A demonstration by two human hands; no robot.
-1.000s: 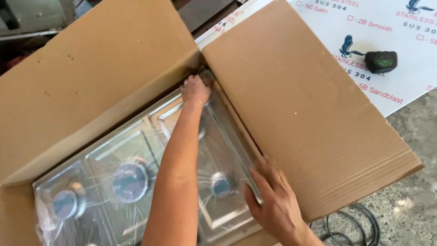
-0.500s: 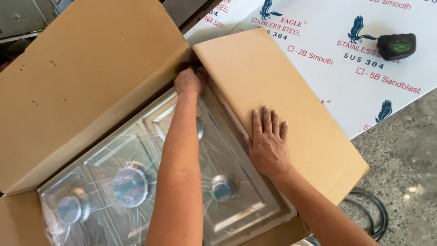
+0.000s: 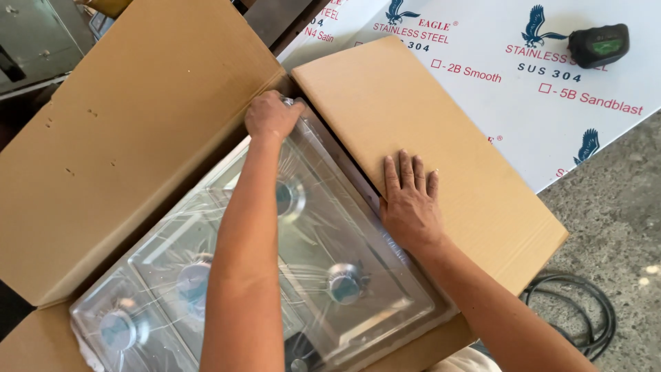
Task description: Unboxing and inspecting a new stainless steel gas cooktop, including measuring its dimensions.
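A shiny steel gas stove (image 3: 275, 275) lies flat inside a big brown cardboard box (image 3: 124, 158). The stove is wrapped in clear plastic. It has round burner spots and a knob (image 3: 344, 282) near the front.

The two hands are well apart. The right hand (image 3: 411, 200) lies flat on the right box flap (image 3: 441, 138), with its fingers spread and open. It holds nothing; it only presses on the cardboard, just beside the stove's right edge. The left arm reaches over the middle of the stove. The left hand (image 3: 270, 116) is at the far corner of the stove, where the two flaps meet. Its fingers are curled over that corner, but how tight the grip is cannot be told from here.

The left flap stands open and leans out to the left.

On the gray floor by the right flap lies a black cable (image 3: 585, 310) in a loop.

Farther back is a white sheet (image 3: 551, 117) with printed birds and letters. On it sits a small black device (image 3: 598, 45) with a green face.
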